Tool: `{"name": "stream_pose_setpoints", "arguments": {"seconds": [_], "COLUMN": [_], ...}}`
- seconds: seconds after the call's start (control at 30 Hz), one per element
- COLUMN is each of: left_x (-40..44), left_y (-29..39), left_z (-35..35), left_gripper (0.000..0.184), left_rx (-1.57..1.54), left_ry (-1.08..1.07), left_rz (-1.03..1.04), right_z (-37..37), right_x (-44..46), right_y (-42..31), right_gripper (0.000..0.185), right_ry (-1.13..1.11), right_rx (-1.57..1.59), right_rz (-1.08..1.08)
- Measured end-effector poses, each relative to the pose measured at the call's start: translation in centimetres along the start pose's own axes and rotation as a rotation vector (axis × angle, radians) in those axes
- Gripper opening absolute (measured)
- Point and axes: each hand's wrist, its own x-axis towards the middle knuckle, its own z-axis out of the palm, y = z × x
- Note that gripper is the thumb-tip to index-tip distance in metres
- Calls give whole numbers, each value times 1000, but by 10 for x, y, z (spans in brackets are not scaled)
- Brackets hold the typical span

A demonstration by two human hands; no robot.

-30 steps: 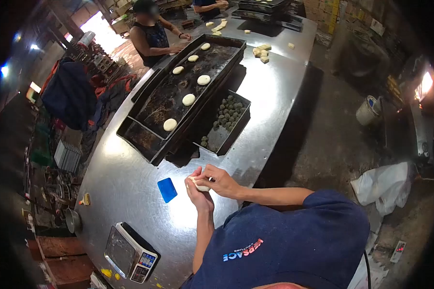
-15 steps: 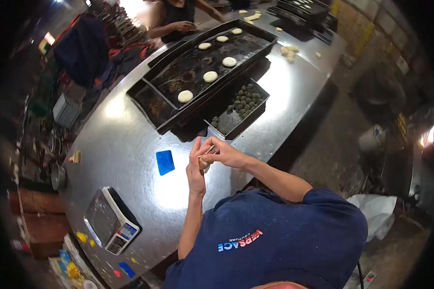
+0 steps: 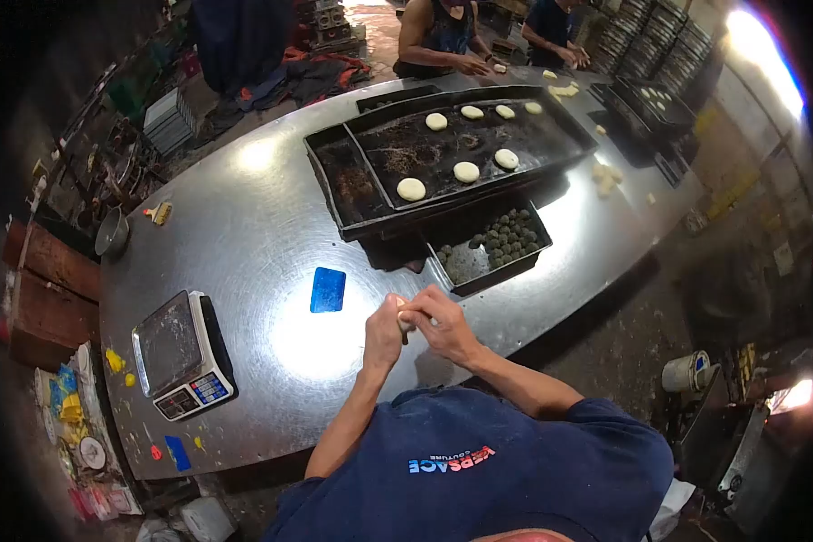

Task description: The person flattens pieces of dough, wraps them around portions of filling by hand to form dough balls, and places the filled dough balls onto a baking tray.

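My left hand (image 3: 384, 333) is closed around a small piece of pale dough (image 3: 406, 318), mostly hidden by the fingers. Pinching at the same dough from the right is my right hand (image 3: 444, 327). Both hands are together above the metal table, near its front edge. A blue scraper (image 3: 328, 290) lies flat to their left. Beyond them stands a small tray (image 3: 465, 282) with many dark balls. Behind it, a long black baking tray (image 3: 363, 217) bears several pale dough rounds (image 3: 466, 172).
A digital scale (image 3: 170, 354) stands at the left, near a metal bowl (image 3: 112, 233) and a brush (image 3: 158, 213). Dough pieces (image 3: 606, 179) lie at the right. Two people (image 3: 434, 41) work across the table (image 3: 244, 226). More stacked trays (image 3: 646, 107) stand far right.
The view has turned, so the table and trays sit differently in it. My hands have stayed together on the dough, with the fingers now closed more tightly. Another dough round shows on the long tray.
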Motion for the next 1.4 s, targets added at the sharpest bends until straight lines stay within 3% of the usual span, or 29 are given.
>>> {"name": "stream_pose_setpoints", "arguments": {"seconds": [0.03,0.07,0.17,0.23,0.3,0.37,0.4,0.43,0.5,0.57,0.6,0.67,0.77,0.8,0.9,1.07,1.2,1.3,1.4], "left_x": [-2,0,7,12,11,10,4,2,-3,-11,-12,-16,-16,-13,1,33,58,63,56], "left_y": [7,-3,8,4,5,-13,-18,-34,-48,-48,-51,-62,-64,-65,-73,-81,-143,-170,-187], "left_z": [1,4,10,7,15,11,17,21,11,-4,-10,-26,-40,-42,-49,-43,-37,-17,-10], "left_gripper": [60,58,49,42,39,34,37,54,60,57,52,47,40,38,35,32,38,41,50], "left_rx": [106,221,431,532,406,530,516,410,412,113,111,159,224,241,285,305,608,754,892], "left_ry": [-41,-1,160,153,136,-3,-22,0,-47,-132,-84,-18,105,148,157,75,-77,-207,-236], "left_rz": [-63,-47,360,523,536,657,543,516,407,104,16,-34,-82,-91,-89,-148,-43,-121,-12], "right_z": [-5,-8,1,-4,-8,-7,-8,-12,-17,-27,-28,-31,-16,-9,10,29,30,28,14], "right_x": [5,9,16,13,-1,-25,-38,-44,-66,-97,-115,-150,-138,-124,-105,-96,-87,-87,-100], "right_y": [5,12,29,46,46,63,71,79,103,138,159,193,178,177,198,216,214,216,234], "right_gripper": [13,15,25,48,41,35,33,32,30,24,23,23,23,28,36,47,47,45,41], "right_ry": [-15,-72,65,-102,-243,-239,-239,-248,-188,-166,-175,-201,-167,-200,-58,-35,-47,-24,-40], "right_rx": [-62,-40,379,585,937,932,931,714,409,258,54,-355,-467,-475,-853,-983,-980,-920,-641], "right_rz": [-9,125,437,536,813,805,809,772,723,788,777,733,666,764,458,320,318,322,293]}}
